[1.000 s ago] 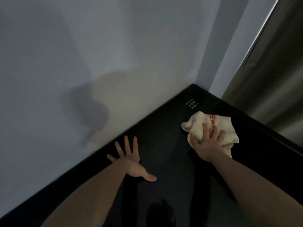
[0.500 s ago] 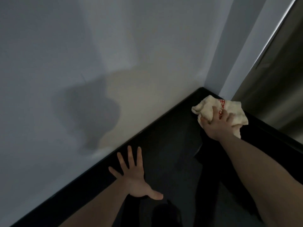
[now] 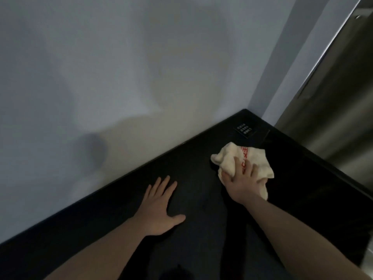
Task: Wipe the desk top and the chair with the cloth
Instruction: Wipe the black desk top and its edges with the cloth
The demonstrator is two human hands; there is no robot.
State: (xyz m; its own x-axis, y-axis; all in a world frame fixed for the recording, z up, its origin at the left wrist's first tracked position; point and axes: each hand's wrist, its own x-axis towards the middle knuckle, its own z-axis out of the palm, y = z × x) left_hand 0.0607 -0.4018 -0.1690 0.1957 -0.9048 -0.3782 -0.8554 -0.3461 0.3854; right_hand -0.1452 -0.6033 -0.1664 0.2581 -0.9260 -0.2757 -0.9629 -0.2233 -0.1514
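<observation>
**Flat-palm press on cloth, desk top pass near far corner**

Pressing, not pinching: right hand [image 3: 243, 181] lies on top of the cloth [image 3: 242, 159] with fingers spread and roughly straight, bearing it down onto the desk top [image 3: 201, 229]. No fold is curled into the fist that I can see; the thumb side is partly hidden by bunched fabric, so a light tuck there cannot be ruled out.

Cloth: cream, crumpled, red printing on its upper face. It sits on the dark desk surface close to the far corner, just short of a small dark label with pale lettering [image 3: 244, 128] (text too small to read). Cloth and label appear apart, not touching.

Left hand [image 3: 160, 207] rests flat on the desk, fingers straight and close together, thumb out to the side, near the back edge where the desk meets the pale wall [image 3: 121, 77]. It holds nothing; reads as a brace.

Step in hand, by my judgement: wiping the desk top, corner region. Chair is not in view, so that half of the task cannot be assessed.

Next move likely calls for:
- steady downward pressure through the right palm so the cloth slides rather than rolls up;
- strokes carried along the wall edge and into the corner;
- moving the bracing left hand off any area yet to be wiped.
</observation>
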